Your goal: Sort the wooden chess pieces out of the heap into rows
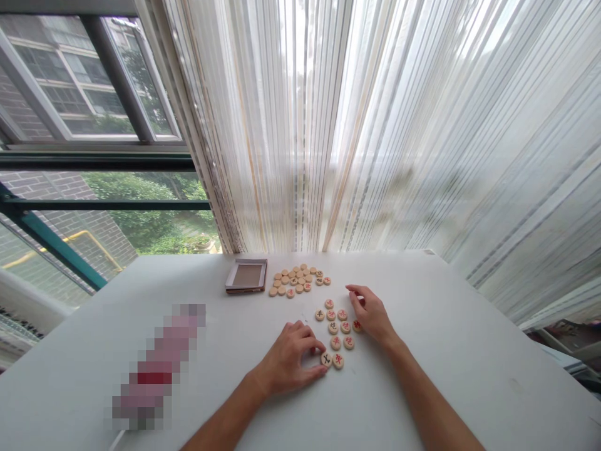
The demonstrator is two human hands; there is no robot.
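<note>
Round wooden Chinese chess pieces (345, 327) with red or black characters lie face up in a loose cluster of short rows on the white table. My left hand (292, 358) is at the cluster's near end, with thumb and forefinger closed on the edge of a black-marked Chinese chess piece (326, 359). A red-marked piece (338, 361) lies just right of it. At the cluster's right side is my right hand (370, 314), its fingers loosely extended with nothing visible in them. A red piece (357, 326) sits beside that palm, partly covered by the hand.
Farther back lies a second group of pieces (292, 275), many showing blank faces. A shallow open box (248, 274) stands to its left. A pixelated pinkish object (159, 366) rests at the table's left. Striped curtains (319, 125) and a window border the table's far edge.
</note>
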